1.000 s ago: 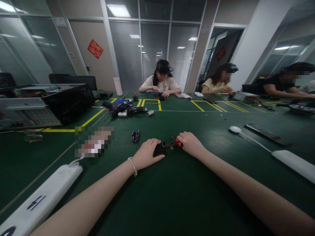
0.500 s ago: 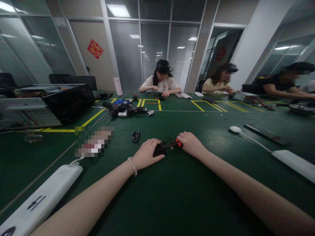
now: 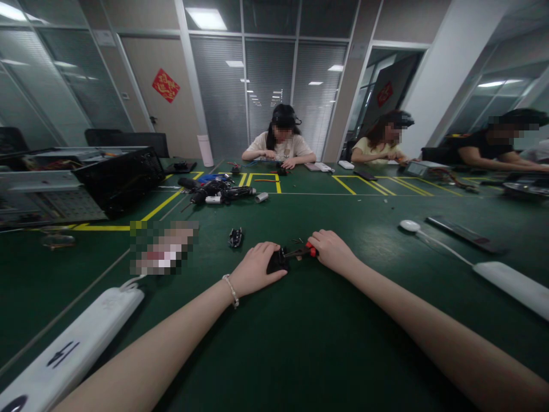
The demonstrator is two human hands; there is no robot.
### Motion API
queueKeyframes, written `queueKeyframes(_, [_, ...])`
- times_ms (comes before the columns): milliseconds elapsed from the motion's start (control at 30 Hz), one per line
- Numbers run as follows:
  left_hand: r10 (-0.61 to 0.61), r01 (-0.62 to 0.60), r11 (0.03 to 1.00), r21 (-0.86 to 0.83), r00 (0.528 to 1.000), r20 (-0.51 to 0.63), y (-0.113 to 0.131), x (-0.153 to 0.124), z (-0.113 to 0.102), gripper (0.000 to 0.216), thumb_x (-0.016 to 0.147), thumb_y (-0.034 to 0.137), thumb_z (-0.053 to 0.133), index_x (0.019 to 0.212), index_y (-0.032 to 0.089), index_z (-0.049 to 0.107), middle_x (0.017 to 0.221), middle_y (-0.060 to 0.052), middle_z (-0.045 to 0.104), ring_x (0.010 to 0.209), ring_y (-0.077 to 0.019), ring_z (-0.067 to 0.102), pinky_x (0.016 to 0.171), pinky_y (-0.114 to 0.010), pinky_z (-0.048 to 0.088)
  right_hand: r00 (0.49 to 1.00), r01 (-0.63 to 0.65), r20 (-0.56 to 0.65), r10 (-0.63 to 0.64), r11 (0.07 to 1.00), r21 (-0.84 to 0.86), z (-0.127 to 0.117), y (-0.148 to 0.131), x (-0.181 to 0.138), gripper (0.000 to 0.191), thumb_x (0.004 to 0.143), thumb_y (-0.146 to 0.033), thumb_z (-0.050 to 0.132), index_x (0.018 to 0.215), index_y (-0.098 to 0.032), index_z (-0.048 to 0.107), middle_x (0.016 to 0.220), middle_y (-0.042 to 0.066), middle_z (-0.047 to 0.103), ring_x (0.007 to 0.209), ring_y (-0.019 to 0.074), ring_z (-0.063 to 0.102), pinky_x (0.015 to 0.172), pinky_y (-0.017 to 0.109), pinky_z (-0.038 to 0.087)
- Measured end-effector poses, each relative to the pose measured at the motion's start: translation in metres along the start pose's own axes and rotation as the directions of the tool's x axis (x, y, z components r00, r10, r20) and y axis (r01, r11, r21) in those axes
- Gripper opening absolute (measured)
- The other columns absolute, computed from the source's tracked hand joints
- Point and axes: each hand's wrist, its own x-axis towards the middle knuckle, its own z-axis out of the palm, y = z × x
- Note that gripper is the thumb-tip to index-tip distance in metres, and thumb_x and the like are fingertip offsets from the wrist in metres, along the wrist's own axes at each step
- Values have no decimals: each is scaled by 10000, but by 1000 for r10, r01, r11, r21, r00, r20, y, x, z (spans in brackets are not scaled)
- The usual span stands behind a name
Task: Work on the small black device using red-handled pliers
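Observation:
On the green table my left hand (image 3: pixel 257 266) grips a small black part (image 3: pixel 278 261), thumb on the near side and fingers on the far side. My right hand (image 3: pixel 332 250) is closed round the red handles of a pair of pliers (image 3: pixel 300 252). Their dark jaws point left and reach the right side of the black part; whether they clamp anything is too small to tell. Just beyond the pliers lie a few tiny thin pieces (image 3: pixel 297 240), perhaps screws. A small black and silver component (image 3: pixel 235 237) sits to the left, apart from both hands.
White power strips lie at left (image 3: pixel 72 343) and right (image 3: pixel 510 286). A black electric drill (image 3: pixel 210 191) rests amid cables further back. An open computer case (image 3: pixel 115 180) stands at the far left. A flat dark device (image 3: pixel 463 233) lies at right. Several people sit across the table.

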Motion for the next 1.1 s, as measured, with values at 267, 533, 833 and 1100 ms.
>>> queueKeyframes(267, [-16,17,1000,-17,1000,18,-1,1,0,528,750,509,522,1164,198,418,1179,-74,476,1088,-251,438,899,-399,369,1000,-5,4,5,1000,-3,1,0,0,211,710,-48,438,853,-140,563,833,65,567,752,168,475,674,275,331])
queueKeyframes(533, [-1,1,1000,0,1000,-3,-1,1,2,509,752,486,534,1151,192,421,1154,-76,484,1075,-250,443,904,-402,364,1000,5,2,-5,1000,-19,1,-1,0,181,711,-69,452,836,-140,561,827,70,565,748,171,473,675,279,329])
queueKeyframes(833, [6,-6,1000,2,1000,0,0,1,1,504,757,488,524,1152,194,415,1173,-75,475,1089,-246,434,911,-396,361,1000,5,3,-5,1000,-23,1,-1,1,181,717,-72,451,842,-140,563,822,70,563,745,174,472,662,278,326])
queueKeyframes(1100, [-11,11,1000,11,1000,10,0,0,1,547,758,503,517,1186,184,399,1205,-83,461,1112,-249,419,928,-403,350,1000,15,-8,-15,1000,-12,2,0,0,188,720,-61,447,847,-133,565,820,72,562,742,168,472,663,275,328])
